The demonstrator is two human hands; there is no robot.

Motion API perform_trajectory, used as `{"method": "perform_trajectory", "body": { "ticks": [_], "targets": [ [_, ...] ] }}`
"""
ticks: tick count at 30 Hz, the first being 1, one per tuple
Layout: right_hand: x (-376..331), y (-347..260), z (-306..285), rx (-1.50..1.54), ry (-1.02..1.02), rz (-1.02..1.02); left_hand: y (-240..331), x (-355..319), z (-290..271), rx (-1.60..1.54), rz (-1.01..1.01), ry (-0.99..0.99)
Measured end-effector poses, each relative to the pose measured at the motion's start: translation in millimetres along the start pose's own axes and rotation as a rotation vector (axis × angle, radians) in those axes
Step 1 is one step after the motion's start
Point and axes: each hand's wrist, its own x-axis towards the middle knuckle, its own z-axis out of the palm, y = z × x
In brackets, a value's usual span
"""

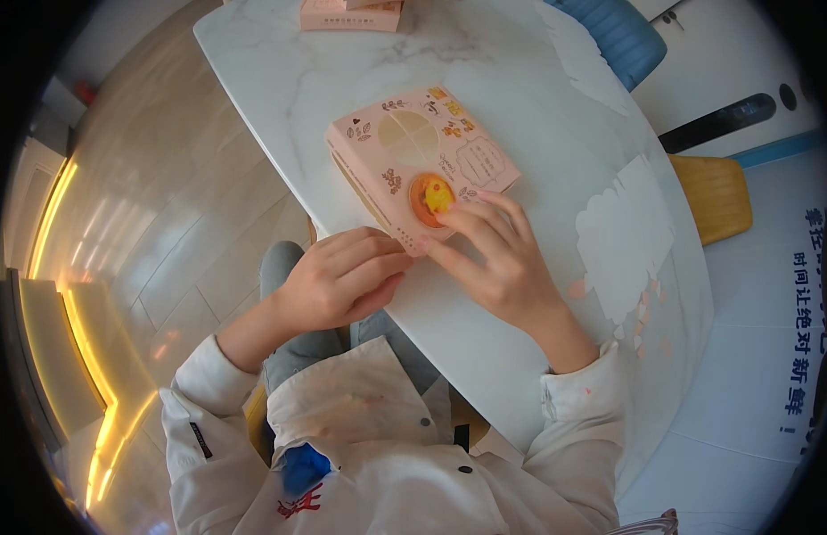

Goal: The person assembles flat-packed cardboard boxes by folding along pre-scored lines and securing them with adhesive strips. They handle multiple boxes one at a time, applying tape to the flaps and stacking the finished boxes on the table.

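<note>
A pink cardboard box (467,134) lies flat on the marble-patterned table, tilted across my view, its nearest corner at the table edge. Its top carries a round window (408,138), printed leaves and a printed egg tart (431,198). At that nearest corner, my left hand (342,276) is closed with fingers curled, the fingertips meeting the box; the exact grip is hidden. My right hand (503,263) rests over the near end, fingers stretched and spread on the top, thumb by the corner.
More pink boxes (351,18) sit at the table's far end. A blue chair (610,40) and a yellow chair (712,198) stand along the right side. Pale jagged patches (623,241) mark the tabletop (538,98); paper or reflection, I cannot tell. Tiled floor (195,178) lies left.
</note>
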Motion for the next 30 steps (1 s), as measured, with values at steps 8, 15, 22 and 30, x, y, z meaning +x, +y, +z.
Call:
{"method": "perform_trajectory", "body": {
  "ticks": [8, 15, 22, 30],
  "targets": [
    [5.6, 1.0, 10.4, 0.376, 0.049, 0.277, 2.1, 12.0, -2.3, -0.233, -0.172, -0.025],
    [12.7, 2.0, 10.7, 0.367, -0.075, 0.323, 1.5, 9.5, -11.5, -0.231, -0.149, -0.062],
    [5.7, 1.3, 11.2, 0.276, -0.108, 0.275, -2.3, 4.9, -34.9, 0.131, -0.339, 0.235],
    [11.1, -7.2, 15.5, 0.174, -0.059, 0.328, -51.5, 16.8, -48.6, -0.379, -0.625, 0.022]
  ]
}}
